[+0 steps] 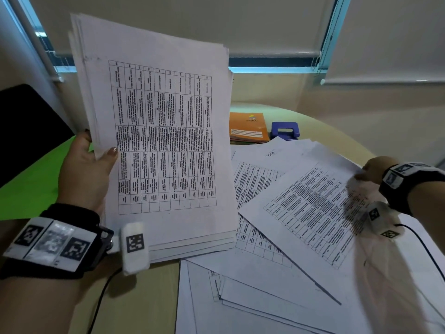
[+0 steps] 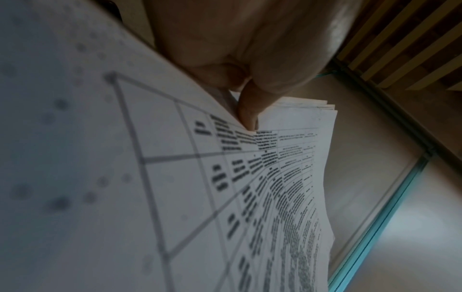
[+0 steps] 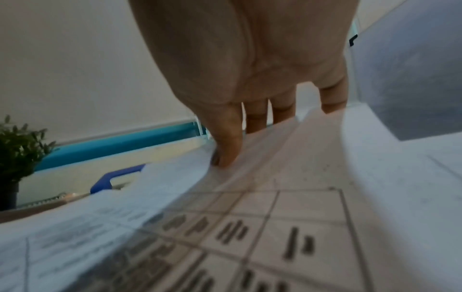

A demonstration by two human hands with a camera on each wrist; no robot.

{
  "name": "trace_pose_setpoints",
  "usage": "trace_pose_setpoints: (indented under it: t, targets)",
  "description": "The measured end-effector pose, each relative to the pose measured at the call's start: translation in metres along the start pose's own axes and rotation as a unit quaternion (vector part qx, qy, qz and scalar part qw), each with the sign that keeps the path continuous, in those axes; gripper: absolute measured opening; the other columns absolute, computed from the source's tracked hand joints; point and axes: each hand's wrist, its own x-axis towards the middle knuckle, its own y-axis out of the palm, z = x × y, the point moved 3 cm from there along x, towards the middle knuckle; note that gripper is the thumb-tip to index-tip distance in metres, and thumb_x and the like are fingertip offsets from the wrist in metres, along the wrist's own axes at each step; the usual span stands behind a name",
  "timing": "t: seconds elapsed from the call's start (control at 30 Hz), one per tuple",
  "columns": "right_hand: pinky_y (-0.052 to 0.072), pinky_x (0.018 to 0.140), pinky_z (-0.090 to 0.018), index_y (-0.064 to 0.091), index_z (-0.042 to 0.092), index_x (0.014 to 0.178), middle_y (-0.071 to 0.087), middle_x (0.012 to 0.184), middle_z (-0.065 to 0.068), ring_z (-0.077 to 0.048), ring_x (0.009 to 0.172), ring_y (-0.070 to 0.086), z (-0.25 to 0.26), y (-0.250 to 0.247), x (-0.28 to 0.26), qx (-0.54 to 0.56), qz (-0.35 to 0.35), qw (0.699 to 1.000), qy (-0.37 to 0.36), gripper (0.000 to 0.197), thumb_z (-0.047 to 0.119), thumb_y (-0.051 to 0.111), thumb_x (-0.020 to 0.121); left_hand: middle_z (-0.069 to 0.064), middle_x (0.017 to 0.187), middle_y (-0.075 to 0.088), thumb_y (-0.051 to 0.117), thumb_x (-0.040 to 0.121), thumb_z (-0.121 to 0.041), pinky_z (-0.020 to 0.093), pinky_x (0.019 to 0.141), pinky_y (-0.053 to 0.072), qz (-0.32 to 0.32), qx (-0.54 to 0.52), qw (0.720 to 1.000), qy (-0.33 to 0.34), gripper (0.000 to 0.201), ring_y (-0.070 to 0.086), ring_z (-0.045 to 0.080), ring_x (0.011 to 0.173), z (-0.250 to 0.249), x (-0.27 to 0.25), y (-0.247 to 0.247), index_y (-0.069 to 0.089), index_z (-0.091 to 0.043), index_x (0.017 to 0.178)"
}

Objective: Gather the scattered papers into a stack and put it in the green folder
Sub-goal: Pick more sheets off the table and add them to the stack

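Observation:
My left hand point(image 1: 96, 150) grips a thick stack of printed papers point(image 1: 163, 131), held upright above the table, thumb on the front sheet and fingers behind. In the left wrist view the thumb point(image 2: 246, 110) presses on the stack point(image 2: 287, 177). Several loose sheets point(image 1: 277, 237) lie scattered on the table at the right. My right hand point(image 1: 368, 172) pinches the far edge of the top loose sheet point(image 1: 313, 208); in the right wrist view the thumb point(image 3: 227, 142) lies on that sheet point(image 3: 275, 197), the fingers behind its edge. The green folder point(image 1: 31, 182) lies at the left, partly hidden by my left hand.
An orange booklet point(image 1: 248, 127) and a blue hole punch point(image 1: 285, 131) sit at the back of the round beige table point(image 1: 337, 131). A dark object point(image 1: 26, 124) stands at the far left. A potted plant point(image 3: 17, 154) is by the window wall.

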Motion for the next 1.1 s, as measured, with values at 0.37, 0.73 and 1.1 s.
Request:
trace_pose_setpoints:
  t: [0.37,0.73,1.1]
  targets:
    - [0.040,0.095,-0.035,0.062,0.011,0.121,0.059,0.126,-0.017,-0.035,0.114,0.054,0.017,-0.054,-0.003,0.083,-0.107,0.987,-0.086,0.030,0.017,0.054,0.093,-0.022,0.093,0.071,0.058,0.092,-0.013,0.026,0.085,0.056,-0.012,0.012,1.000,0.018,0.020,0.067,0.002,0.089,0.009,0.026,-0.025,0.060,-0.021,0.110]
    - [0.039,0.096,-0.031,0.058,0.022,0.127,0.055,0.131,-0.014,-0.031,0.118,0.052,0.013,-0.027,-0.027,0.061,-0.043,0.995,-0.070,0.047,0.021,0.071,0.081,-0.032,0.084,0.068,0.056,0.093,-0.008,0.010,0.074,0.054,-0.003,-0.001,0.999,0.039,0.025,0.064,-0.011,0.078,0.003,0.017,-0.026,0.055,-0.033,0.094]
    - [0.050,0.092,-0.038,0.050,0.013,0.133,0.064,0.116,-0.019,-0.032,0.098,0.063,-0.008,-0.013,-0.017,0.140,-0.036,0.989,0.027,0.070,0.014,0.082,0.070,-0.021,0.096,0.070,0.059,0.091,-0.012,0.047,0.095,0.050,0.007,-0.015,0.999,0.040,0.025,0.066,0.015,0.098,0.006,0.018,-0.027,0.061,-0.037,0.093]
